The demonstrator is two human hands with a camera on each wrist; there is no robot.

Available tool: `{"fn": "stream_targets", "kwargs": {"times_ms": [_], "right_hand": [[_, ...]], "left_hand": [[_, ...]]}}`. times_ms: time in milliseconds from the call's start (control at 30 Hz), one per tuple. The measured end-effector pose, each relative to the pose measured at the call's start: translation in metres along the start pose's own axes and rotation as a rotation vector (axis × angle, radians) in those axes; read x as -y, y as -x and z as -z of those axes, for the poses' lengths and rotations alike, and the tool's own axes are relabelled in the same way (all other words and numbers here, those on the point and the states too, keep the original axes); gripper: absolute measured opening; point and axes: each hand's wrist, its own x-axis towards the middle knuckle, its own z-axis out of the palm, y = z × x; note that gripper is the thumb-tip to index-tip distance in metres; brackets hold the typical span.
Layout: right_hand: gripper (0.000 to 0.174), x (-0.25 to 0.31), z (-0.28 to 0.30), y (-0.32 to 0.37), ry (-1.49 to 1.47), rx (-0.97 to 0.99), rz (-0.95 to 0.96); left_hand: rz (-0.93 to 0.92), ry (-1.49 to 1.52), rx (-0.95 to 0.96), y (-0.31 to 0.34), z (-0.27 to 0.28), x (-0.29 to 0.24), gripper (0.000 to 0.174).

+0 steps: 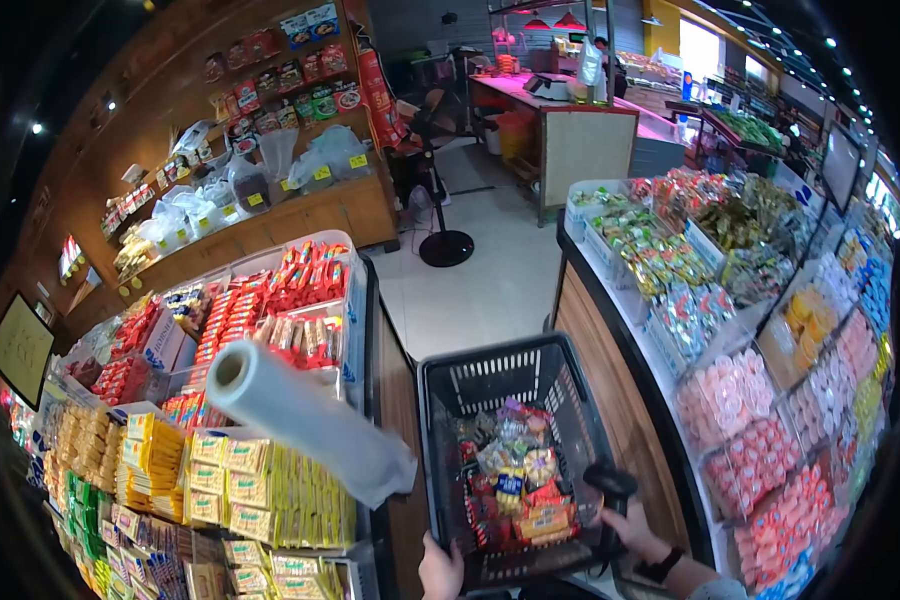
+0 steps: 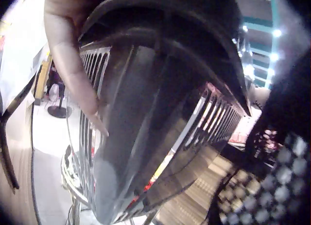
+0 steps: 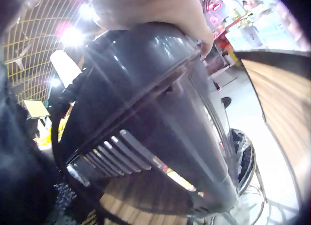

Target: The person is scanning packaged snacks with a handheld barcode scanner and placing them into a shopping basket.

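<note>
A black plastic shopping basket [image 1: 432, 440] is held in front of me between the shelves, with colourful snack packets [image 1: 510, 485] lying in its bottom. My left hand [image 1: 440, 568] grips the near left corner; the left wrist view shows its fingers [image 2: 73, 64] reaching down the slotted outside wall. At the near right corner, my right hand [image 1: 630, 528] holds the rim beside the black handle [image 1: 610, 483]. Over that corner in the right wrist view, the hand [image 3: 150, 8] curls round the rim, most of its fingers hidden.
A roll of clear plastic bags [image 1: 300, 420] sticks up over the left display of wrapped snacks [image 1: 250, 475]. To the right stands a display of packaged sweets [image 1: 730, 395]. Ahead are a tiled floor [image 1: 500, 245], a black fan base [image 1: 447, 248] and a counter [image 1: 590, 150].
</note>
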Motion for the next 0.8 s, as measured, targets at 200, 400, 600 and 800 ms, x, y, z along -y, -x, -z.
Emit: {"fn": "stream_targets", "kwargs": {"times_ms": [200,400,600,800], "right_hand": [[0.038,0.049,-0.012,0.006,-0.179,0.000,0.085],[0.031,0.046,-0.015,0.010,-0.172,0.099,0.059],[0.024,0.043,-0.017,0.009,-0.212,0.051,0.077],[0.019,0.038,-0.019,0.006,-0.220,-0.048,0.045]], "left_hand": [[-0.077,0.005,-0.092,0.012,-0.003,0.000,0.048],[-0.048,0.061,-0.112,0.011,0.001,-0.007,0.043],[-0.064,0.107,-0.084,0.014,0.007,-0.003,0.040],[-0.058,0.124,-0.049,0.019,0.013,0.000,0.045]]}}
